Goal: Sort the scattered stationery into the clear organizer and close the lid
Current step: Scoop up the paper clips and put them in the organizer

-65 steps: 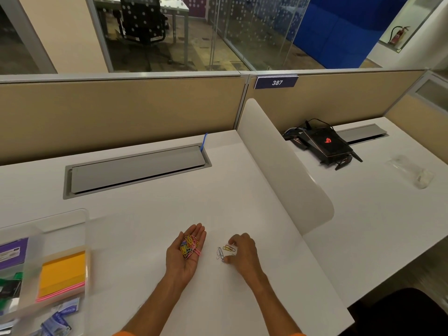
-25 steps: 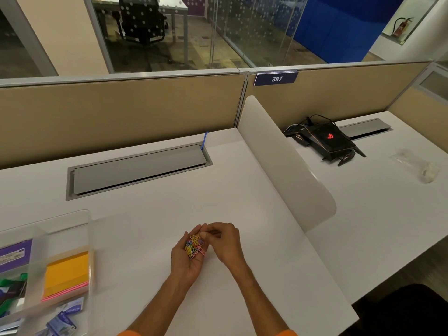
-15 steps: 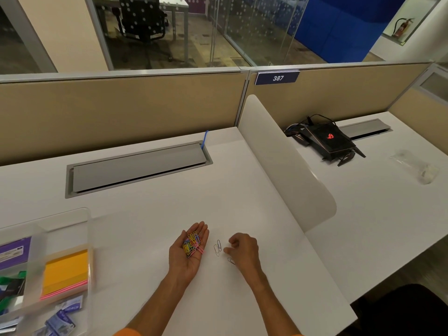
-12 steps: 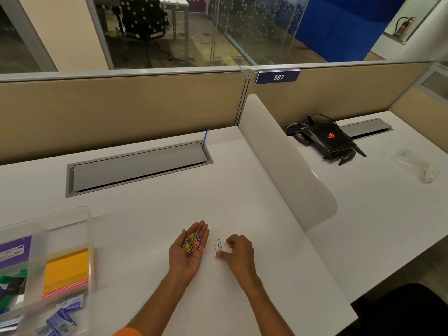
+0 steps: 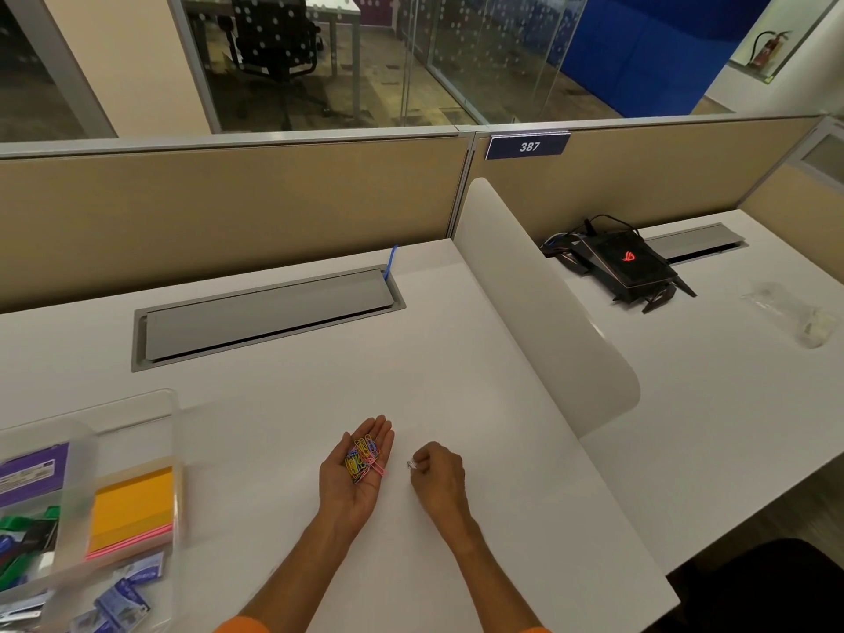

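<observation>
My left hand (image 5: 354, 484) lies palm up on the white desk (image 5: 283, 431), cupping a pile of coloured paper clips (image 5: 363, 459). Just right of it, my right hand (image 5: 440, 475) has its fingers curled and pinches a silver paper clip (image 5: 411, 465) at the fingertips. The clear organizer (image 5: 137, 408) stands at the left edge with its lid open. It holds orange sticky notes (image 5: 132, 507), a purple pack (image 5: 32, 472), green items and small blue packets.
A grey cable hatch (image 5: 265, 312) with a blue strip sits at the back of the desk. A white curved divider (image 5: 548, 312) bounds the desk on the right. Beyond it lie a black device (image 5: 625, 267) and a clear bag (image 5: 794, 312).
My right hand put clips into the left palm, went back to the desk, and has now picked up the silver clip that lay between the hands. My left hand stayed put.
</observation>
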Demonstrator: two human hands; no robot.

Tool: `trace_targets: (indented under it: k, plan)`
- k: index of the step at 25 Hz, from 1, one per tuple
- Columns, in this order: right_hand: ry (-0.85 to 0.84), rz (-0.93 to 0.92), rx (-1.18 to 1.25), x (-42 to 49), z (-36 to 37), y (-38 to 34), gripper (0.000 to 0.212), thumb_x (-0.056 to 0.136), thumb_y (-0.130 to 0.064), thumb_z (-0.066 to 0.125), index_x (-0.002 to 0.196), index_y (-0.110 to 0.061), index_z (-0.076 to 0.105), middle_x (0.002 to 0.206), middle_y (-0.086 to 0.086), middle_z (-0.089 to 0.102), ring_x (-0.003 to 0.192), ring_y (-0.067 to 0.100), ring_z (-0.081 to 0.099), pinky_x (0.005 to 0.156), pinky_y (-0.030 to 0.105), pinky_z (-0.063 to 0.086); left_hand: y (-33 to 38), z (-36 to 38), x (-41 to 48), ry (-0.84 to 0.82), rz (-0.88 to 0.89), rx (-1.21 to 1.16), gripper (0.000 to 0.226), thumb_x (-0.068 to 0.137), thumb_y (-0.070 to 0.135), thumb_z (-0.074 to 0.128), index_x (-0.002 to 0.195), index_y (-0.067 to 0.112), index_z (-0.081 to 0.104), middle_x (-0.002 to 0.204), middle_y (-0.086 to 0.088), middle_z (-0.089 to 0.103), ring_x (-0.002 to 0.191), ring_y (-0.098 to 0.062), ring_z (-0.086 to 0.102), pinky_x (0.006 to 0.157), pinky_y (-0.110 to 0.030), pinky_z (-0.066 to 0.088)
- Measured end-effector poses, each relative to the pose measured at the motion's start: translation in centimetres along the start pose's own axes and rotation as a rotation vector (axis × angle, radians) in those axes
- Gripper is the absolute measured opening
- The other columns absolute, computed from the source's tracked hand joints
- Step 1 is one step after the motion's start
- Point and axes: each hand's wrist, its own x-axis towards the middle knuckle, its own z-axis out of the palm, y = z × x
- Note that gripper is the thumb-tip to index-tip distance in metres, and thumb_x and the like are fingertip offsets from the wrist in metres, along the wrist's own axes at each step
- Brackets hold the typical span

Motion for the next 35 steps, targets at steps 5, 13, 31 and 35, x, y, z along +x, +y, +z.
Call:
trace_targets:
  k: [5,13,31,35]
  plan:
    - [0.026,0.007,0.297,-0.3,-1.6,-2.7,0.009,0.076,-0.007,0.075,0.082,-0.013,0.071,0.077,-0.006,0.071,0.069,0.002,0.065,0.062,0.006,0.049,-0.3,-0.1,0.2,0.000,0.013,0.028,0.042,0.102,0.023,0.037,0.121,-0.009,0.057,0.122,-0.026,0.064,0.113,-0.038,0.063,0.088,-0.047,0.056]
    - [-0.048,-0.147,0.359,-0.5,-1.9,-5.8,0.008,0.076,-0.009,0.078,0.083,-0.013,0.077,0.080,-0.002,0.076,0.076,0.005,0.070,0.074,0.017,0.056,-0.6,-0.5,0.2,-0.004,0.016,0.159,0.046,0.103,0.026,0.032,0.113,-0.006,0.064,0.124,-0.023,0.064,0.111,-0.033,0.064,0.092,-0.041,0.055]
    - [-0.133,-0.001,0.119,-1.1,-3.8,1.3,0.013,0.074,-0.003,0.076,0.083,-0.011,0.072,0.079,0.000,0.070,0.063,0.000,0.060,0.062,0.006,0.047,-0.4,-0.1,0.1,-0.014,-0.022,-0.008,0.044,0.103,0.023,0.034,0.121,-0.011,0.056,0.122,-0.029,0.063,0.114,-0.040,0.062,0.086,-0.050,0.057]
    - [-0.068,-0.086,0.367,-0.8,-3.6,-2.8,0.016,0.070,-0.009,0.082,0.079,-0.016,0.071,0.075,-0.008,0.071,0.067,-0.002,0.064,0.063,0.009,0.051,-0.4,-0.1,0.0,-0.017,-0.007,0.041,0.044,0.103,0.023,0.032,0.120,-0.009,0.057,0.122,-0.026,0.064,0.109,-0.037,0.066,0.082,-0.044,0.060]
